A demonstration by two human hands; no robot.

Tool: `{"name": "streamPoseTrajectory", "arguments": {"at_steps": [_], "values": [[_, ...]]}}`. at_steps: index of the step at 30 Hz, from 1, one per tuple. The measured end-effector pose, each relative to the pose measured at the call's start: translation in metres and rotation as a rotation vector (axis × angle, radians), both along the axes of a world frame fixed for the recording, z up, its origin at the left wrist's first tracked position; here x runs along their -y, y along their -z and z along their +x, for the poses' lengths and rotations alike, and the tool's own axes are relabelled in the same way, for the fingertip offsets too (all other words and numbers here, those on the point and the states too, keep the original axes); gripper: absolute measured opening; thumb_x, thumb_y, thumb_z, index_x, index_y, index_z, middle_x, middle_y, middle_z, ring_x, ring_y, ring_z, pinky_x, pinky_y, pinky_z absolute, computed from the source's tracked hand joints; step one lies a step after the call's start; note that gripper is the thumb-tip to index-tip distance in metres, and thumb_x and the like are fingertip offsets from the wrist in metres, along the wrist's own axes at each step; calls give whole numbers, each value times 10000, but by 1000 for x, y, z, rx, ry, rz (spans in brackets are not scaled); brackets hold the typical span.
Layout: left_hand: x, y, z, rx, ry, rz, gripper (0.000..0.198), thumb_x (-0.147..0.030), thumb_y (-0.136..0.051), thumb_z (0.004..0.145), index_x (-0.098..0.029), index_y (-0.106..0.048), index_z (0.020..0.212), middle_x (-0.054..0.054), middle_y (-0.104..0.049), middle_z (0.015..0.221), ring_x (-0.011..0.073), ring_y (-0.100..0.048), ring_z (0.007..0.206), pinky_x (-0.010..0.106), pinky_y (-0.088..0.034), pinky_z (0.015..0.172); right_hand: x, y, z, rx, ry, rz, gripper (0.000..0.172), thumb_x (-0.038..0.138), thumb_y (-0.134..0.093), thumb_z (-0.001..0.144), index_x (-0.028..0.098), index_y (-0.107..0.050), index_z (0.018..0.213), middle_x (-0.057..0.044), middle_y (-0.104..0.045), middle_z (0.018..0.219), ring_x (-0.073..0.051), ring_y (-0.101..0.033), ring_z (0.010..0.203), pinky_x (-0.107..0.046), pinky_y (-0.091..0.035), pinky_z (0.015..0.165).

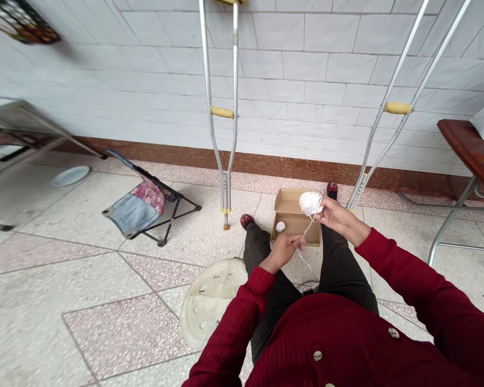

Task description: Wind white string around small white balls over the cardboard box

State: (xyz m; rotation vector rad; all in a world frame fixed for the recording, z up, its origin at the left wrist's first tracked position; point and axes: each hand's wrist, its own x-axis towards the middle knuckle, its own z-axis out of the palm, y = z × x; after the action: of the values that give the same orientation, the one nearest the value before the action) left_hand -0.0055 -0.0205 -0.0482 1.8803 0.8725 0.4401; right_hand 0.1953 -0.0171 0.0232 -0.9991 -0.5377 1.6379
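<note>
My right hand (339, 217) grips a ball of white yarn (311, 203) at its fingertips above an open cardboard box (294, 234). A thin strand of yarn (307, 230) runs down from the ball to my left hand (282, 252), whose fingers pinch it just in front of the box. A smaller white yarn ball (280, 227) lies inside the box, near its left wall. The box stands on the floor between my dark trousered legs (347, 263), and both hands are above it.
Aluminium crutches (225, 113) (395, 107) with yellow grips lean against the tiled wall ahead. To the left are a round white plastic seat (210, 301), a folding stool (143, 207), and a plate (70, 176). A wooden table (468, 145) stands at right.
</note>
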Motion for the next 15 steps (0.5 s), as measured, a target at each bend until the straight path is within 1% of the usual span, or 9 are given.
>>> {"name": "streamPoseTrajectory", "arguments": {"at_steps": [2, 3, 4, 6, 8, 11, 13, 15], "values": [[-12, -2, -2, -51, 1, 66, 354, -305, -454, 907, -135, -669, 683, 12, -647, 652, 131, -556, 626, 220, -394, 638, 24, -10, 0, 36, -215, -22, 311, 189, -656, 643, 212, -552, 936, 40, -644, 663, -90, -579, 496, -169, -430, 434], [-19, -6, -2, -77, 6, 114, 342, -281, -446, 904, -136, -673, 695, 18, -648, 656, 138, -562, 632, 226, -393, 638, 37, -11, 0, 78, -310, -34, 332, 198, -657, 648, 213, -553, 962, 38, -642, 644, -95, -573, 469, -169, -405, 403], [-26, -11, -1, -102, 12, 165, 330, -259, -438, 903, -139, -680, 713, 26, -654, 668, 147, -570, 643, 233, -392, 643, 48, -8, 0, 130, -379, -48, 351, 205, -657, 650, 213, -550, 984, 35, -643, 633, -98, -564, 441, -167, -382, 378], [-35, -24, 2, -160, 22, 272, 302, -233, -440, 897, -151, -700, 768, 46, -678, 717, 169, -594, 689, 249, -392, 666, 63, 6, 1, 238, -432, -81, 377, 217, -649, 655, 211, -540, 1016, 25, -654, 639, -100, -559, 418, -167, -375, 362], [-38, -35, 9, -254, 35, 369, 269, -242, -473, 886, -165, -715, 796, 70, -693, 752, 197, -611, 736, 266, -387, 685, 67, 28, 1, 362, -392, -125, 383, 209, -639, 644, 206, -531, 1011, 29, -651, 630, -100, -558, 411, -172, -402, 368], [-33, -45, 22, -379, 38, 434, 228, -263, -536, 855, -168, -716, 752, 97, -685, 726, 229, -620, 745, 286, -380, 680, 51, 60, 1, 554, -248, -145, 358, 199, -628, 618, 199, -514, 958, 57, -603, 560, -105, -545, 387, -182, -421, 355], [-28, -47, 27, -376, 4, 393, 225, -254, -540, 848, -162, -703, 723, 90, -674, 687, 219, -615, 701, 284, -381, 661, 32, 72, -1, 649, -122, -69, 363, 205, -632, 615, 205, -507, 956, 75, -579, 548, -101, -539, 381, -183, -429, 355], [-24, -51, 27, -259, -15, 264, 268, -260, -505, 869, -154, -682, 699, 66, -666, 650, 184, -594, 637, 270, -389, 640, 14, 73, -5, 675, 14, 33, 381, 225, -634, 630, 214, -500, 987, 85, -569, 559, -99, -544, 389, -184, -442, 366]]}}
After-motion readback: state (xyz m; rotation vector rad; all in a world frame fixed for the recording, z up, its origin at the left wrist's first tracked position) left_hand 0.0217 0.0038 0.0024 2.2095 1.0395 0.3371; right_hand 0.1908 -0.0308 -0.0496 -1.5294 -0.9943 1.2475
